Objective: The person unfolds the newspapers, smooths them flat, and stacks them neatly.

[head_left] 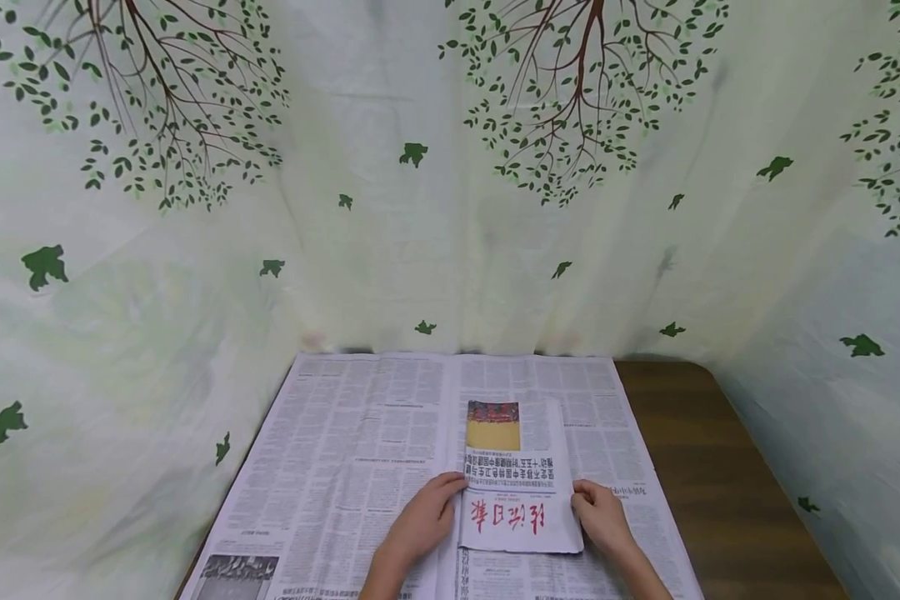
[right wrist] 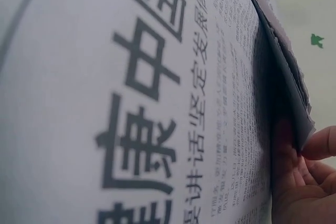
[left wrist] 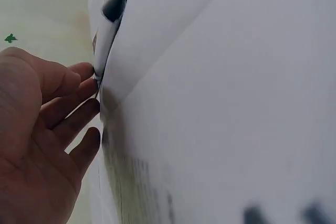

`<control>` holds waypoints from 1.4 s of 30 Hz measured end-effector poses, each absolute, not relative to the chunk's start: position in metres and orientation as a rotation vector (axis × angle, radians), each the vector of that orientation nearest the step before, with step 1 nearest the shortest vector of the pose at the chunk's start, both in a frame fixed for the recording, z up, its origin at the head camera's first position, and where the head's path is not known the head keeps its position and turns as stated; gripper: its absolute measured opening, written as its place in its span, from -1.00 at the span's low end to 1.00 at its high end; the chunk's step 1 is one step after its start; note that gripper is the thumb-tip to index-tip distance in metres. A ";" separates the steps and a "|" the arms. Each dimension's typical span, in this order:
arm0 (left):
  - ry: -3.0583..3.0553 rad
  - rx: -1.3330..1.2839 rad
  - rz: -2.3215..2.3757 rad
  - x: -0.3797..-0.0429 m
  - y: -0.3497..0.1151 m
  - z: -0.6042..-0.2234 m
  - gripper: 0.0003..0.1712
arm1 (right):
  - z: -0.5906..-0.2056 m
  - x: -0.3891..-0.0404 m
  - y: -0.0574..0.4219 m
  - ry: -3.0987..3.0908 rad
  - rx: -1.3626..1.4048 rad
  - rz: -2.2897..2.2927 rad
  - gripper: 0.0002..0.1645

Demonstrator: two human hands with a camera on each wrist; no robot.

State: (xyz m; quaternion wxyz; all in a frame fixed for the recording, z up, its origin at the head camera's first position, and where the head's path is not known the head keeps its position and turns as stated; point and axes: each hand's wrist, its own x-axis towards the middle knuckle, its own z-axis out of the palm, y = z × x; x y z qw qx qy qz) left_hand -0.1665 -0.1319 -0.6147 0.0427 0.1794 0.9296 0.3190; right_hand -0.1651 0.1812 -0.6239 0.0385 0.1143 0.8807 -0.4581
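A folded newspaper [head_left: 521,492] with a red title and a colour photo lies on spread newspaper sheets [head_left: 360,467]. My left hand [head_left: 423,517] is at its left edge. In the left wrist view, that hand's [left wrist: 50,124] loosely extended fingertips meet the paper's folded side, the thumb held just off it. On the opposite side, my right hand [head_left: 602,518] pinches the right edge. The right wrist view shows this hand's [right wrist: 307,177] thumb over the layered edge and a finger underneath, with the edge lifted slightly off the sheet below.
Brown wooden tabletop [head_left: 727,467] shows along the right of the spread sheets. A pale curtain [head_left: 390,250] printed with trees and green leaves hangs behind the table and along both sides. A printed dark photo [head_left: 236,577] is on the sheet at the near left.
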 end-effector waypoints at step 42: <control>2.758 0.674 1.167 -0.164 -0.036 -0.619 -0.39 | -0.641 -0.156 0.183 2.459 0.324 -1.864 -0.59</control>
